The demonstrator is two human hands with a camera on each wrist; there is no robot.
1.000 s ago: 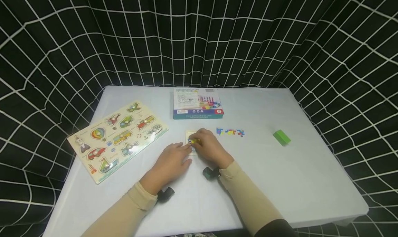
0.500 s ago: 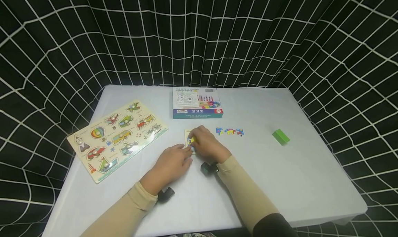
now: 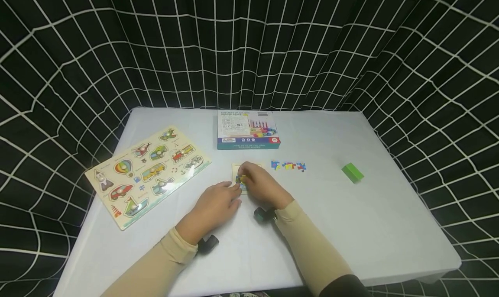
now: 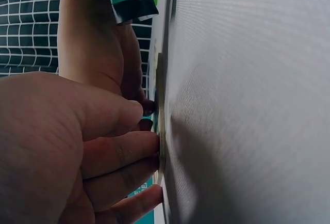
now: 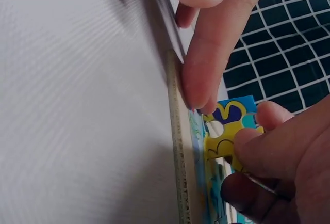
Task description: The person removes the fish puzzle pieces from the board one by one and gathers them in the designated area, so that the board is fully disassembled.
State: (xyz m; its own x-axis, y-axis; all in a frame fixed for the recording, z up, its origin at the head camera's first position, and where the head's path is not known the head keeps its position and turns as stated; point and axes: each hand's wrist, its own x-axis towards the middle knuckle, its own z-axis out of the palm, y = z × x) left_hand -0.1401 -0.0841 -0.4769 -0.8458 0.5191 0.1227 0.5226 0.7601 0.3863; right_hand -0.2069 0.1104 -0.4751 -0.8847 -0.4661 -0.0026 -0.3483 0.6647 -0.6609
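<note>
My right hand (image 3: 265, 184) pinches a yellow and blue jigsaw piece (image 5: 223, 140) between thumb and fingers. In the right wrist view the piece stands tilted over a small wooden puzzle board (image 5: 179, 126), low at the board's surface; whether it touches cannot be told. My left hand (image 3: 218, 201) rests its fingertips on the near left part of that board, fingers mostly straight. The left wrist view shows those fingers (image 4: 124, 152) against the board's thin edge. Much of the board's face is hidden under both hands. Several loose jigsaw pieces (image 3: 289, 165) lie right of the board.
A large peg puzzle board (image 3: 177, 182) with vehicle pictures lies at the left. Behind the hands sits a flat cardboard box (image 3: 249, 144). A green block (image 3: 352, 172) is on the right of the white-covered table (image 3: 374, 227). Black gridded curtains hang around it.
My right hand shifts slightly about the small board, and the piece turns a little in its fingers. The left hand stays almost still. The loose pieces have not moved.
</note>
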